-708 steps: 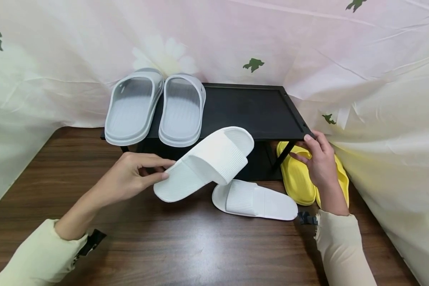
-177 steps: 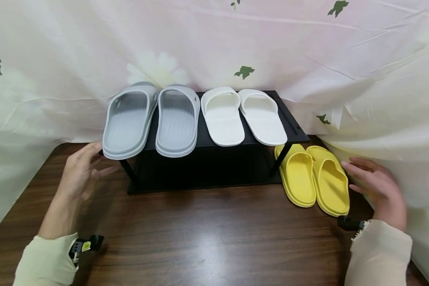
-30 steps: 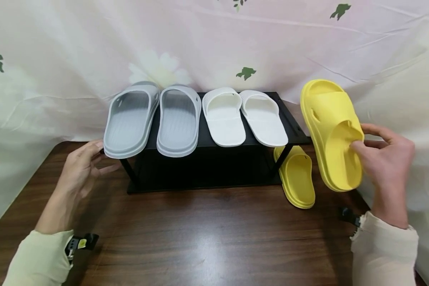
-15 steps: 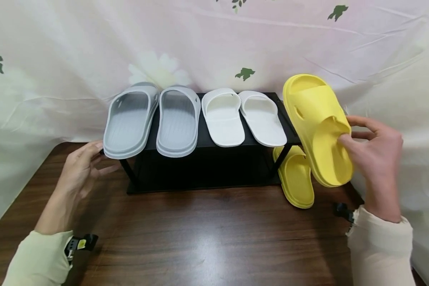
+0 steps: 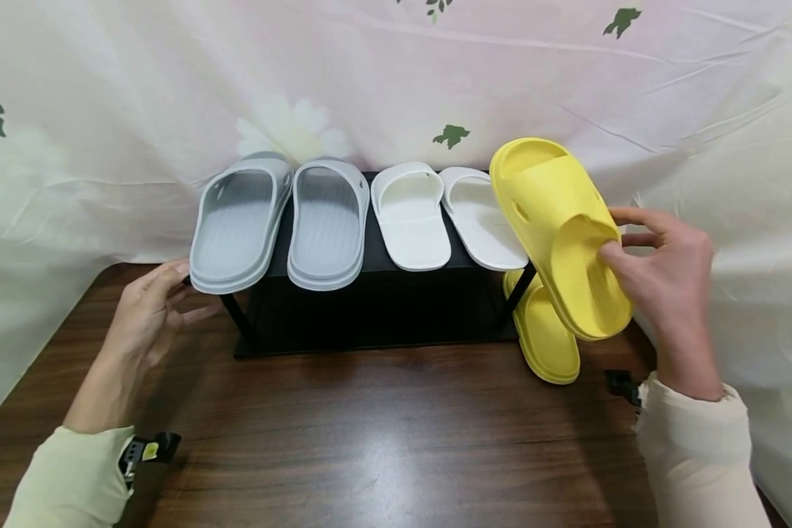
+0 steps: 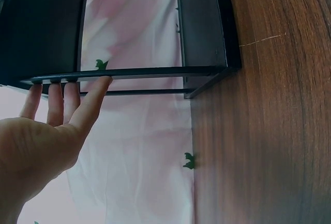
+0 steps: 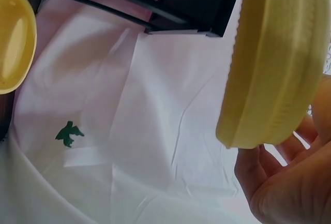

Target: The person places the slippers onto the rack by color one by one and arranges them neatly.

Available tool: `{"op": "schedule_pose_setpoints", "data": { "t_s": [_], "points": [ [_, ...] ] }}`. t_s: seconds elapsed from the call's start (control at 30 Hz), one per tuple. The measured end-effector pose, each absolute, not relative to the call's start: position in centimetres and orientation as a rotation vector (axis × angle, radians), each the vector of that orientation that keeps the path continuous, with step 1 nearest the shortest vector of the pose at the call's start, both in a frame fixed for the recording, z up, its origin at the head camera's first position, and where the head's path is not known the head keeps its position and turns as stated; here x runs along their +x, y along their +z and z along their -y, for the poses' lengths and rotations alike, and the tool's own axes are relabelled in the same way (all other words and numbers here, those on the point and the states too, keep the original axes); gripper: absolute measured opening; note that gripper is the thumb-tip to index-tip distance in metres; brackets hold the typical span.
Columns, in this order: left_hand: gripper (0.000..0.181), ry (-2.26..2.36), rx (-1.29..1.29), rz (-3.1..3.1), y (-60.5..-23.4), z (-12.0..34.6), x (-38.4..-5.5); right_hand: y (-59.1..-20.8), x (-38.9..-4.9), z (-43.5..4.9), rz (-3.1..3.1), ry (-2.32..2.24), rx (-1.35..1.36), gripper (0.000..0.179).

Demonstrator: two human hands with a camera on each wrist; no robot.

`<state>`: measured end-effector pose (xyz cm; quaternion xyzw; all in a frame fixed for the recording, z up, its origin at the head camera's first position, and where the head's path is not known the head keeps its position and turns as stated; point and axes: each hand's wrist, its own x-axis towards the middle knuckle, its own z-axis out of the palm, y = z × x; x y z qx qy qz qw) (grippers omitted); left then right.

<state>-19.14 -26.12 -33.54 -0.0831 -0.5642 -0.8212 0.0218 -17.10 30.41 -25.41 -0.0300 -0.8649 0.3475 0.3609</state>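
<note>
A yellow slipper (image 5: 557, 235) was held raised at the right end of the black rack (image 5: 369, 319), apparently clear of it. Its side edge was pinched between the thumb and fingers of the right hand (image 5: 666, 268). The rack's left edge was touched by extended fingers of the left hand (image 5: 148, 312).

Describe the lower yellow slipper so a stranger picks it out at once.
Find the black rack, then its right front leg. Beside that leg is the lower yellow slipper, lying on the brown surface, unlike its twin held up in the right grip.
</note>
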Motion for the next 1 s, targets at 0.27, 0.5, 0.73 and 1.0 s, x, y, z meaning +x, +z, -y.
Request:
{"op": "schedule_pose_setpoints", "data": {
  "t_s": [0.27,0.5,0.73,1.0],
  "points": [
    [0.02,-2.542,-0.257,1.748,-33.5,26.1,-19.1,-25.2,-17.0,-29.3,2.205,0.874,0.051,0.033],
    [0.021,-2.561,-0.284,1.719,-33.5,26.1,-19.1,-25.3,-16.8,-28.3,2.158,0.91,0.19,0.033],
    [0.022,-2.562,-0.297,1.724,-33.5,26.1,-19.1,-26.0,-16.7,-27.3,2.163,0.92,0.303,0.033],
    [0.022,-2.551,-0.294,1.738,-33.5,26.1,-19.1,-26.5,-16.5,-26.0,2.159,0.924,0.448,0.037]
  ]
}}
